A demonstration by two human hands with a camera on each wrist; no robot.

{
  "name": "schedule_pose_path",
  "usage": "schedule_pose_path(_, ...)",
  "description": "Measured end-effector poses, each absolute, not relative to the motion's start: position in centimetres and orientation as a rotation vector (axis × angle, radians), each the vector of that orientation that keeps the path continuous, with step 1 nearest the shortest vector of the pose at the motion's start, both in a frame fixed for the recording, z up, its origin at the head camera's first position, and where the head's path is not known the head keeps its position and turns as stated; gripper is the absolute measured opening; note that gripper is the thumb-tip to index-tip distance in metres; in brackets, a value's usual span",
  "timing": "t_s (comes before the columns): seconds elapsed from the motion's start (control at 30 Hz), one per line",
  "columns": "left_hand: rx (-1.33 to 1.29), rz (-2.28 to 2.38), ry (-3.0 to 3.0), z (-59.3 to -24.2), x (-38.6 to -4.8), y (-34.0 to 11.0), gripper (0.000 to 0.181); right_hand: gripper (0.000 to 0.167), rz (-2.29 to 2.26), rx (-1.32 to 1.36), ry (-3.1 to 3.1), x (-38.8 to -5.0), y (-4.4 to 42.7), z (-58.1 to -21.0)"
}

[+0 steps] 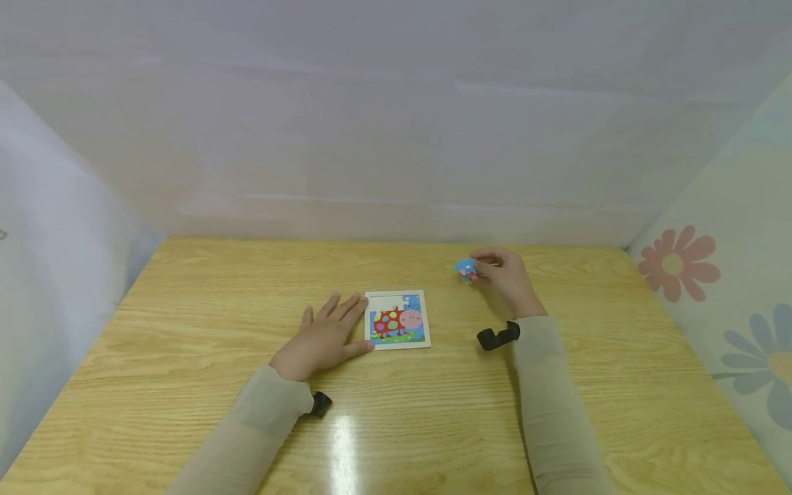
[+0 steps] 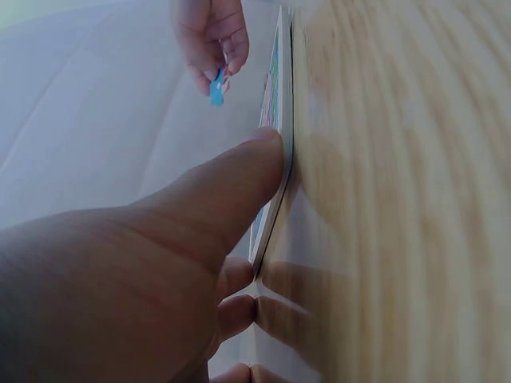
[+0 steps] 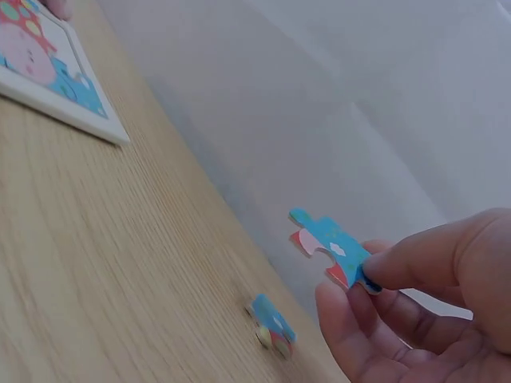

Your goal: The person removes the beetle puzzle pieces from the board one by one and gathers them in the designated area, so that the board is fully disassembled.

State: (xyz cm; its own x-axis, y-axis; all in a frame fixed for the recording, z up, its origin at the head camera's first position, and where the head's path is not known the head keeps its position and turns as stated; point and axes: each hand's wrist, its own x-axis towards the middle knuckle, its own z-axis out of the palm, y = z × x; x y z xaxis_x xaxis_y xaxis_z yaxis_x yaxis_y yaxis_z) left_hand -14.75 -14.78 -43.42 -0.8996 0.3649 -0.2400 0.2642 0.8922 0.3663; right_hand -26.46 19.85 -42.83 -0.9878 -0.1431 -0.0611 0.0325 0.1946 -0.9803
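Observation:
A small square jigsaw puzzle in a white frame (image 1: 402,346) lies on the table. Its picture is a red, spotted ladybird with a pink face, and a pale bare patch shows at the upper left. My left hand (image 1: 322,344) lies spread at the puzzle's left side, thumb and fingertips touching the frame's edge. Beyond the puzzle to the right, my right hand (image 1: 504,278) pinches a blue puzzle piece (image 3: 335,247) with red and white marks, held above the table. Below it, a second blue puzzle piece (image 3: 275,323) with a yellowish part lies on the wood.
The wooden table (image 1: 421,419) reaches back to a pale cloth wall (image 1: 383,137). At the right stands a side wall with a printed red flower (image 1: 680,265) and a blue one. Black wrist cameras are strapped at both sleeves.

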Motion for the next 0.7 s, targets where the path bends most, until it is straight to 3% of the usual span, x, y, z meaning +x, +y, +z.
schedule_pose_path(0.43, 0.467, 0.473, 2.750, -43.2, -14.9, -14.7, 0.087, 0.029, -1.853, 0.208, 2.496, -26.1, 22.7, -42.3)
schedule_pose_path(0.7, 0.461, 0.478, 2.748, -43.1, -14.9, -14.7, 0.087, 0.029, -1.873, 0.227, 2.507, -26.7, 23.9, -43.6)
